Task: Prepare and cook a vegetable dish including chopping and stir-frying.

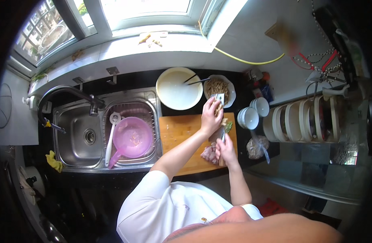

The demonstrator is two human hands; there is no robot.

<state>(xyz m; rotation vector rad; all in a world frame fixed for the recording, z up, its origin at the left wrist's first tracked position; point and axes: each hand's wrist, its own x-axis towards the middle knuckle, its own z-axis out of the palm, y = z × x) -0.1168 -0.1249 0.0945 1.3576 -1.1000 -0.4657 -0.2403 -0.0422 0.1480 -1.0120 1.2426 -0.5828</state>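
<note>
My left hand [211, 117] reaches over the far edge of a wooden cutting board [183, 139], its fingers closed around a flat silvery piece [220, 97] and some pale brown strips. What the silvery piece is, I cannot tell. Just beyond it stands a white bowl [231, 91] of brown strips. In my right hand [227, 150] is the handle of a knife [216, 135], its broad blade low over the board. Pinkish raw meat pieces [209, 154] lie left of that hand. A green and pale food scrap [228, 126] sits near the blade, at the board's right side.
Left of the board, a double steel sink [79, 142] holds a pink strainer [132, 136] and a white-handled utensil [110, 142]. A large cream basin [176, 91] with dark chopsticks [198, 81] stands behind the board. To the right are stacked bowls [249, 118], a plastic bag [257, 147] and racked plates [292, 123].
</note>
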